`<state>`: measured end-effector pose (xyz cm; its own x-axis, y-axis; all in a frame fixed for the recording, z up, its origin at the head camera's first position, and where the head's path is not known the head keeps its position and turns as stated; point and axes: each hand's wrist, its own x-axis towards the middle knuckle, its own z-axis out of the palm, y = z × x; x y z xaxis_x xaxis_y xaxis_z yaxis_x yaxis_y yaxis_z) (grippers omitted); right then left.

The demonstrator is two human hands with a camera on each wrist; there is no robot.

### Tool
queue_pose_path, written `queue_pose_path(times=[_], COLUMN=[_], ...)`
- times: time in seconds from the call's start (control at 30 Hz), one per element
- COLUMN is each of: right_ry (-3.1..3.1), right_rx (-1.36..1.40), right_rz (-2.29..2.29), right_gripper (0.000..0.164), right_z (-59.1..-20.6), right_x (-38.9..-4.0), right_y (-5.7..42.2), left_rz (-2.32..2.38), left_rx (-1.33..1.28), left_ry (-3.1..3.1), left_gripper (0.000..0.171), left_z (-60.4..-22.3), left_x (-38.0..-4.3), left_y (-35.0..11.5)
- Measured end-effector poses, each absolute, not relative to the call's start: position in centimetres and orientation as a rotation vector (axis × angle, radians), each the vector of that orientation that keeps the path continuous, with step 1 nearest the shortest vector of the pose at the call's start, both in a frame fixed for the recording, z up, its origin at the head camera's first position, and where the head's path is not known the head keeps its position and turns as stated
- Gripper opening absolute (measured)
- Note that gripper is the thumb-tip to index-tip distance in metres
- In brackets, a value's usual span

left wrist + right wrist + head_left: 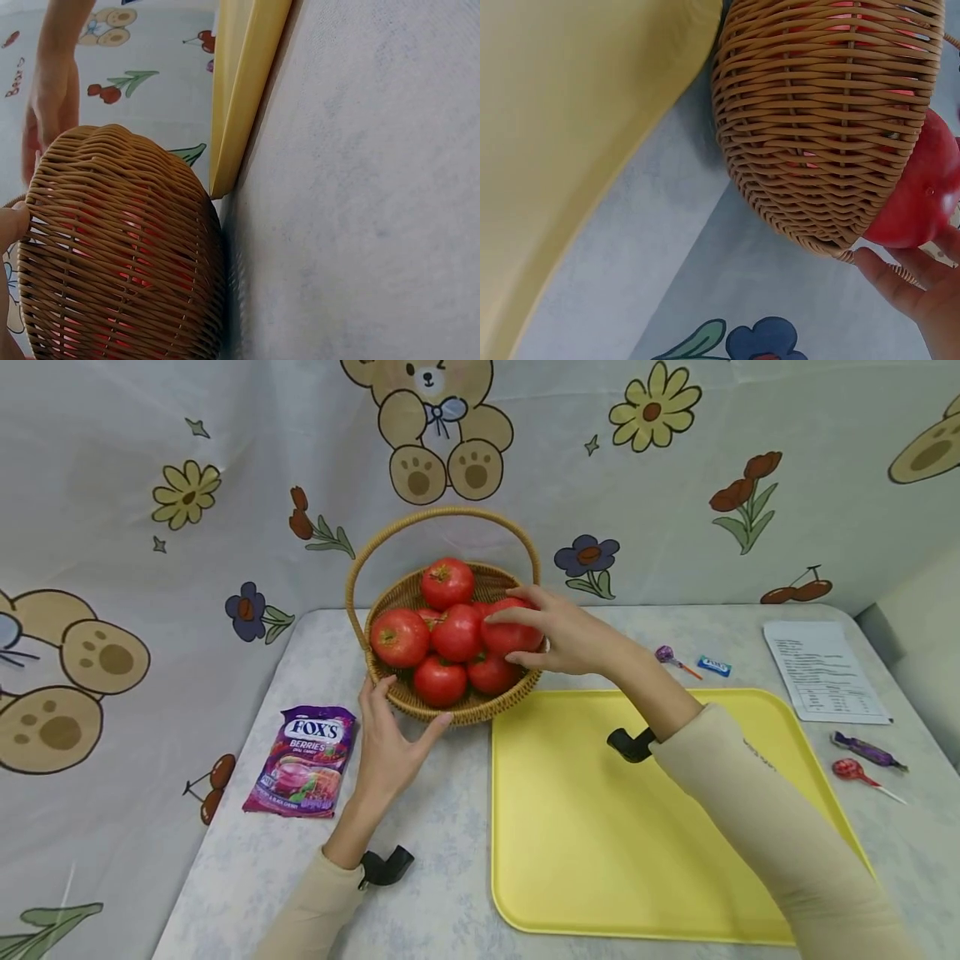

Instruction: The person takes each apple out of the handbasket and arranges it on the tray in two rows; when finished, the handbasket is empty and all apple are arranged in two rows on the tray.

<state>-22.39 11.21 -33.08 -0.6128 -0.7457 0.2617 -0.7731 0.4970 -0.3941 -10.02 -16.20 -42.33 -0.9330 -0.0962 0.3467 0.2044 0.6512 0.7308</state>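
Observation:
A wicker basket [480, 714] with a tall arched handle holds several red pomegranates [440, 681]. My left hand [386, 747] holds the basket's front left side, fingertips at the rim and thumb at the front. In the left wrist view, a fingertip rests on the rim of the woven basket [127, 247]. At the basket's right side, my right hand [573, 631] curls its fingers and thumb around one pomegranate [510, 627]. From the right wrist, that pomegranate [919, 187] bulges past the rim, with the right hand [930, 300] against it; its far side is hidden.
A yellow tray [600, 827] lies right of the basket, under my right forearm. A purple FOX'S candy bag [303, 764] lies on the left. Lollipops [849, 769], small wrapped candies [714, 666] and a printed sheet [827, 672] are on the right. A patterned cloth hangs behind.

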Motion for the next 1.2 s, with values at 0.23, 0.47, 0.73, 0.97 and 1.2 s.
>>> queue_pose_path(times=[0.23,0.47,0.73,0.97,1.2], right_ry=[-2.671,-2.817,-2.741,-2.504,-2.365], right_rx=[1.275,1.244,1.309,1.322,1.224], right_rz=[0.873,0.903,0.971,1.016,1.048], right_gripper=[0.045,0.047,0.044,0.043,0.045], right_z=[-33.3,-33.0,-33.4,-33.5,-33.2], right_x=[-22.5,-22.4,-22.4,-21.6,-19.2], right_y=[10.5,10.3,10.4,10.7,12.8], left_rz=[-1.162,-1.16,-1.157,-1.189,-1.224], left_rx=[-0.08,-0.087,-0.087,-0.069,-0.077], left_ry=[-2.522,-2.511,-2.515,-2.513,-2.493], left_gripper=[0.093,0.094,0.093,0.091,0.086], left_z=[-42.4,-42.4,-42.3,-42.4,-42.3], left_x=[-9.8,-9.7,-9.8,-9.9,-10.0], left_y=[-16.3,-16.3,-16.2,-16.2,-16.1])
